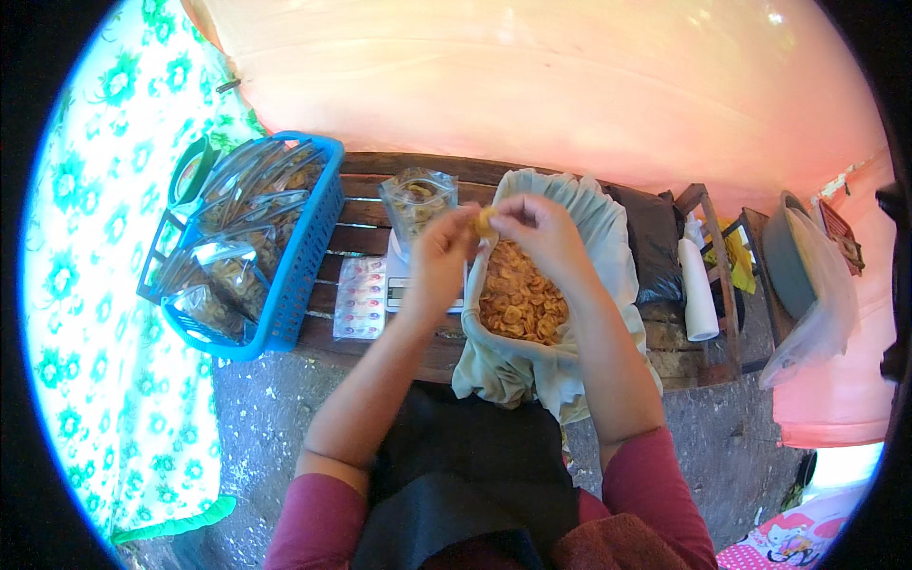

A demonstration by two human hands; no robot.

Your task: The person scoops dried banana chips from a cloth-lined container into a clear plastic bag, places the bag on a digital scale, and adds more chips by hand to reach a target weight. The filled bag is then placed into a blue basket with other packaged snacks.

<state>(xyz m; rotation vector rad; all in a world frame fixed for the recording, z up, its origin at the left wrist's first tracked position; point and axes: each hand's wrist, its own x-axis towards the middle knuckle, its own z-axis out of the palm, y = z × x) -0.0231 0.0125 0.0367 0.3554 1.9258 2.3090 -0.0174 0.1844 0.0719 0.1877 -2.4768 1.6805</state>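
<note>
Near the middle, a thin yellow chip (484,223) is pinched between the fingers of my left hand (441,255) and my right hand (540,236). Below my right hand lies a heap of golden-brown chips (522,302) in a container lined with pale cloth (600,228). Just beyond my left hand, a clear plastic pouch (418,198) with some chips in it stands upright on a white kitchen scale (395,285). My left forearm hides part of the scale.
A blue plastic basket (302,271) full of filled clear pouches stands at the left. Beside the scale lies a sheet of labels (360,302). Right of the cloth are a black plastic bag (650,249), a white roll (699,290) and a grey basin (796,261). All rest around a slatted wooden table (366,185).
</note>
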